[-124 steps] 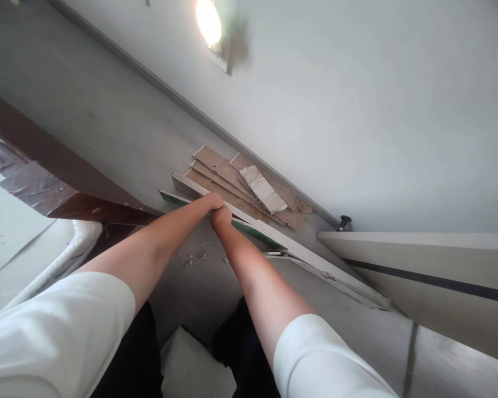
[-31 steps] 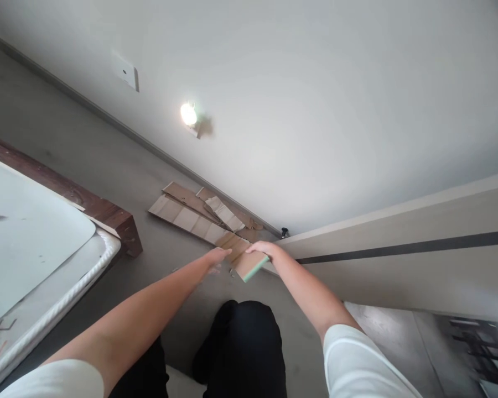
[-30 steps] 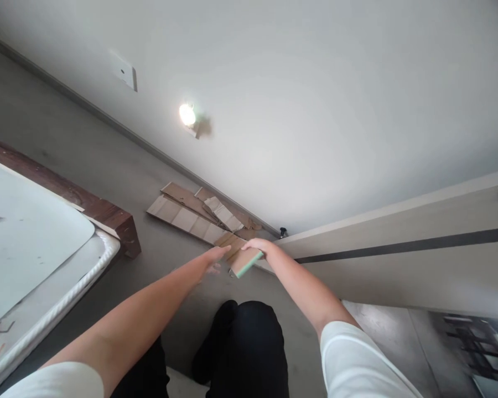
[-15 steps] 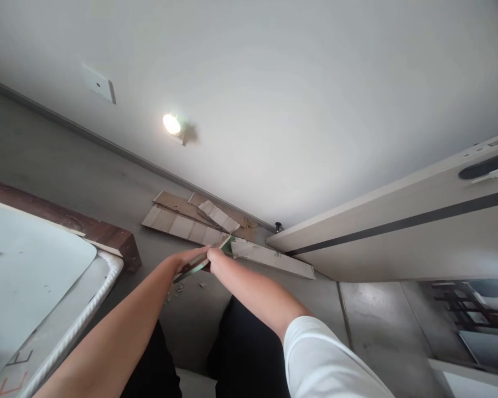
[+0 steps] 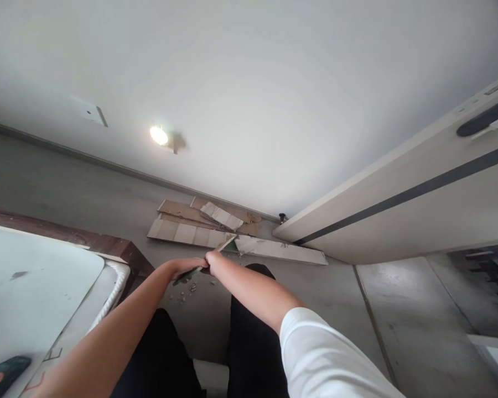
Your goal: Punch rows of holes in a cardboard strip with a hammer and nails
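Note:
In the head view, my left hand (image 5: 187, 265) and my right hand (image 5: 211, 261) meet low in front of me. Both are closed around a narrow strip of board (image 5: 224, 243) that has a pale edge and a green face. It slants from lower left to upper right, and its middle is hidden by my fingers. Just beyond its far end lie long offcuts of board on the floor, one striped beige (image 5: 186, 232) and one whitish with a torn end (image 5: 282, 250). Small crumbs (image 5: 186, 293) are scattered below my hands.
A white wall (image 5: 253, 99) with a lit lamp (image 5: 159, 135) rises ahead. On the right stands a pale door (image 5: 382, 221) with a dark stripe, near a black doorstop (image 5: 282, 217). At left, a brown-edged table (image 5: 124, 249) holds a white sheet (image 5: 33, 271) and white rope (image 5: 112, 293).
My view has shifted, so the wall lamp sits lower and further left. My hands stay closed on the strip of board, whose green face shows less now. A dark green object appears at lower left.

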A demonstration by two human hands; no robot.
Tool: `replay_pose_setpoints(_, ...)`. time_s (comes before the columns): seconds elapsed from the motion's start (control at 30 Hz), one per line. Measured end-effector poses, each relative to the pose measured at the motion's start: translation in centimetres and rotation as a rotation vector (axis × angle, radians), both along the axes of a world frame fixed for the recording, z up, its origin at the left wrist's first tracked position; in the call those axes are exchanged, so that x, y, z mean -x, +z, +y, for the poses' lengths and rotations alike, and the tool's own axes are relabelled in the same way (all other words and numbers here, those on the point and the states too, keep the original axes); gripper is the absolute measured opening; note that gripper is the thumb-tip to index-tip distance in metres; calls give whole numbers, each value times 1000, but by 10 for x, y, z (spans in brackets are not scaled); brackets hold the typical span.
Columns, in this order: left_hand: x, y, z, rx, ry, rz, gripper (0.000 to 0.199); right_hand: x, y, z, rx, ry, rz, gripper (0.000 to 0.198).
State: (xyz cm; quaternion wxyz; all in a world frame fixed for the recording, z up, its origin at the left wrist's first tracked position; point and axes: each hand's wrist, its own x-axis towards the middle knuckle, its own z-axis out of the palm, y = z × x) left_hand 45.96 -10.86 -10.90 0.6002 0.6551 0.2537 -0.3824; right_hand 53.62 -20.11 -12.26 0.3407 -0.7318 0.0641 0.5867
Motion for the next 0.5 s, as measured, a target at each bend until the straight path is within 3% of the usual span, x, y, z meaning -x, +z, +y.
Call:
replay_pose_setpoints(0.13,2,-5,-1,-3,142,114,41,-46,16,-38,94,80,-16,35)
replay_pose_setpoints(0.27,2,-7,2,1,182,144,38,-114,15,-99,134,115,-260,27)
replay_pose_setpoints(0.37,2,-5,1,-17,218,137,49,-146,-7,-131,137,133,-419,31)
replay_pose_setpoints(0.5,0,0,-4,-40,218,131,75,-162,-52,-140,94,164,-497,31)
